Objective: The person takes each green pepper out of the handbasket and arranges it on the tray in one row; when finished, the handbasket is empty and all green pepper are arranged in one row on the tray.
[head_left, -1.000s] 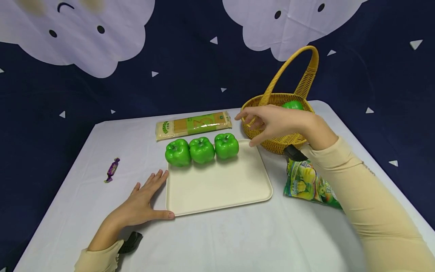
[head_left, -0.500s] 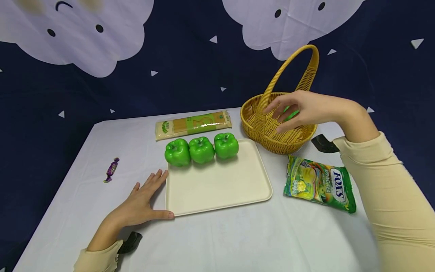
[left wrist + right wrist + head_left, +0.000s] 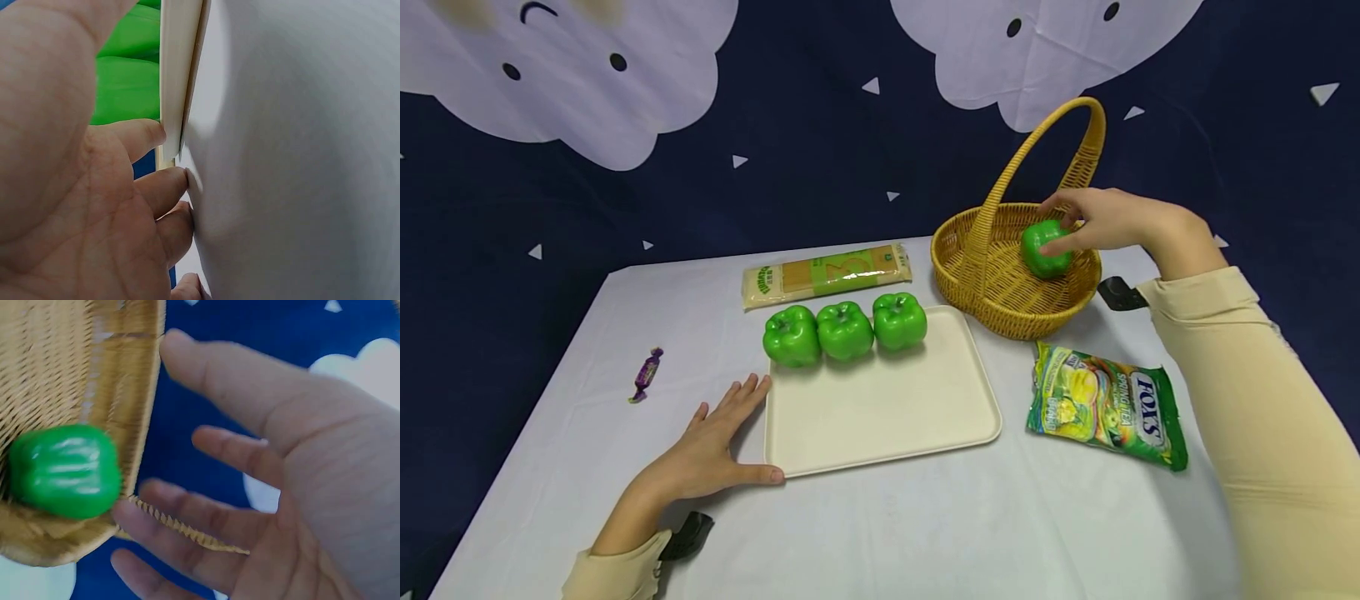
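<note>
My left hand (image 3: 711, 450) rests on the cloth with its fingers spread, thumb and fingertips at the left edge of a cream tray (image 3: 880, 417). Along the tray's far side stand three green bell peppers (image 3: 846, 332) in a row. One more green bell pepper (image 3: 1041, 258) lies inside a yellow wicker basket (image 3: 1015, 321) at the back right. Over that basket reaches my right hand (image 3: 1112, 218), its thumb overlapping the pepper in the head view. In the right wrist view, the loosely bent fingers (image 3: 237, 456) are spread and hold nothing, apart from the pepper (image 3: 65, 470).
Behind the tray lies a flat packet of noodles (image 3: 827, 275). A green Fox's candy bag (image 3: 1105, 406) is right of the tray, in front of the basket. A purple wrapped candy (image 3: 647, 375) sits at the left. The basket's tall handle (image 3: 1037, 142) arches up beside my right hand.
My right hand has moved from the basket's left front to the right and back, over the pepper inside, which shows more now. My left hand, the tray and its peppers stay put.
</note>
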{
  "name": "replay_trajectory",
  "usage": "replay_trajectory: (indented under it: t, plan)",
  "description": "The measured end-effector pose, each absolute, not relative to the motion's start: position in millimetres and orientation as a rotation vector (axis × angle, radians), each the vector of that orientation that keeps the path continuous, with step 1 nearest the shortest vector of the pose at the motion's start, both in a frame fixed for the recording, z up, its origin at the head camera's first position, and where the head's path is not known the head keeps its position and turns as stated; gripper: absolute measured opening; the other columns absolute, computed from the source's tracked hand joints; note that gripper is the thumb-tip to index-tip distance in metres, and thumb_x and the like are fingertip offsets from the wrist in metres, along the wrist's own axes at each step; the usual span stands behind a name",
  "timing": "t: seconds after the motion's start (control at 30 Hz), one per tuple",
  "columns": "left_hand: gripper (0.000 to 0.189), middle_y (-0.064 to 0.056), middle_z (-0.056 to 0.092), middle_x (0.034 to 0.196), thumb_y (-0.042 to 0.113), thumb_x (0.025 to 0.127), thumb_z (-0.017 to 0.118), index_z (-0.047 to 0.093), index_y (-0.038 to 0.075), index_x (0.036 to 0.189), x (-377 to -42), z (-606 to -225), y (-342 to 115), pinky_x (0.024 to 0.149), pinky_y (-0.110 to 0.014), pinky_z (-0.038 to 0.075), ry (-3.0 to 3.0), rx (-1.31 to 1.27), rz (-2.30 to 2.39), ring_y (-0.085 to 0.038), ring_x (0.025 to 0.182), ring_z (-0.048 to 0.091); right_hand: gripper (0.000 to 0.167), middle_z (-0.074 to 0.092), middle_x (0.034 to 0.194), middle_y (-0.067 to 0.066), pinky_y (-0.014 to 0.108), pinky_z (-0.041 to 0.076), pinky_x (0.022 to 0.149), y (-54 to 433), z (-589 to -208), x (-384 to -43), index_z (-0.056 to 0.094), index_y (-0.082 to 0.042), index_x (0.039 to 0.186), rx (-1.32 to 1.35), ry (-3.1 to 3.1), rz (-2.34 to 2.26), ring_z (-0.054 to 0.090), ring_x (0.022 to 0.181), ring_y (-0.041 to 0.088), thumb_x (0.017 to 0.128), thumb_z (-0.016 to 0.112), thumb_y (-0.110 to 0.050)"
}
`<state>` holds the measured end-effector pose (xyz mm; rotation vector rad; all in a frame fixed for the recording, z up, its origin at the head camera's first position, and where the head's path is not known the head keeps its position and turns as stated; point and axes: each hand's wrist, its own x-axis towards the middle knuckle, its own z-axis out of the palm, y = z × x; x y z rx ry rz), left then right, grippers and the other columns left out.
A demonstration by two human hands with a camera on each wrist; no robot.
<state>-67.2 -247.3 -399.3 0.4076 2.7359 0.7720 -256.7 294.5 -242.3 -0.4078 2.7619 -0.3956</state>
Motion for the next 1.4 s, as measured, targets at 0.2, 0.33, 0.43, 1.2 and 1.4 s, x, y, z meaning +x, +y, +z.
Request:
replay_trajectory:
  t: [0.2,0.33,0.43,1.2,1.4]
  plan:
    - [0.132,-0.021,0.015,0.180,0.064,0.073,0.092,0.021,0.015,0.173,-67,-400,-248,0.122,-0.084,0.001,2.736,0.411,0.769,-0.052,0.165,0.010,0.089,0.042,0.157,0.040,0.080,0.037,0.113,304,-256,-277,0.028,0.000,0.165,-0.277,2.734,-0.347,0.043,0.141,0.058,0.103,0.068,-0.050]
    - [0.132,-0.020,0.015,0.180,0.064,0.073,0.092,0.021,0.015,0.173,-67,-400,-249,0.123,-0.084,0.001,2.736,0.409,0.769,-0.052,0.166,0.009,0.094,0.032,0.163,0.041,0.079,0.034,0.117,305,-261,-287,0.023,0.001,0.166,-0.244,2.708,-0.342,0.035,0.146,0.061,0.103,0.067,-0.052]
    - [0.132,-0.020,0.014,0.181,0.065,0.073,0.092,0.021,0.016,0.173,-68,-400,-249,0.123,-0.084,0.001,2.734,0.403,0.768,-0.051,0.166,0.009,0.097,0.029,0.164,0.042,0.074,0.040,0.116,303,-264,-293,0.018,0.003,0.168,-0.224,2.679,-0.366,0.038,0.145,0.060,0.103,0.065,-0.054]
    - [0.133,-0.019,0.014,0.181,0.065,0.072,0.092,0.021,0.016,0.173,-69,-402,-250,0.123,-0.084,0.002,2.745,0.431,0.762,-0.051,0.166,0.010,0.110,0.018,0.167,0.043,0.074,0.032,0.122,282,-272,-320,0.004,0.002,0.170,-0.062,2.536,-0.164,0.031,0.150,0.060,0.102,0.055,-0.068]
    - [0.133,-0.019,0.015,0.181,0.065,0.072,0.092,0.020,0.017,0.174,-68,-402,-251,0.123,-0.084,0.002,2.747,0.424,0.764,-0.051,0.166,0.010,0.101,0.026,0.163,0.043,0.070,0.040,0.119,277,-277,-323,0.018,0.003,0.168,-0.104,2.542,-0.155,0.039,0.145,0.058,0.103,0.057,-0.065]
